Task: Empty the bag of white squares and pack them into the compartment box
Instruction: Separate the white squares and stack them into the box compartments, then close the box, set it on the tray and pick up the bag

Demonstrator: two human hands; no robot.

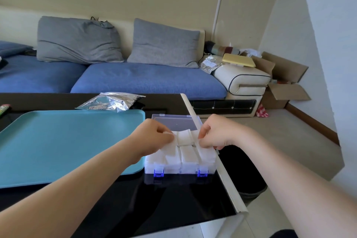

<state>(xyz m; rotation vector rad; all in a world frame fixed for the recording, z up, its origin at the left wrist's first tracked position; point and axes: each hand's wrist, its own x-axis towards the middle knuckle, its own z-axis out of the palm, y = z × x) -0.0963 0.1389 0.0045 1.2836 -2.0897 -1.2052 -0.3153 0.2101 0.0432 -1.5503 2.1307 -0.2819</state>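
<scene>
White squares (183, 138) in a bowed stack sit at lower centre of the frame, held over the far row of the compartment box (173, 171), whose near compartments are already packed with more of them up to about the rim. The left hand (154, 137) pinches the stack's left edge and the right hand (218, 133) its right edge, fingers curled and closed on the material, so that the middle arches upward (the bend suggests soft, compressible pads). The clear lid (173, 122) lies open behind the hands; two blue latches (158, 172) sit on the front wall. The box rests on a glossy black table (173, 199), just beside a teal tray (67, 141) and near the table's right edge. The silver foil bag (112, 101) lies beyond the tray, up and left of the box. A blue sofa (144, 77) fills the background. Risks, as judged: the squeezed stack may spring back out of its compartment or catch on a divider and fan apart; squares standing proud of the rim could stop the lid closing; a hard push might slide the box toward the table edge. Hidden: the far compartments and their dividers lie under the hands, and whether the bag holds any remainder cannot be told.
</scene>
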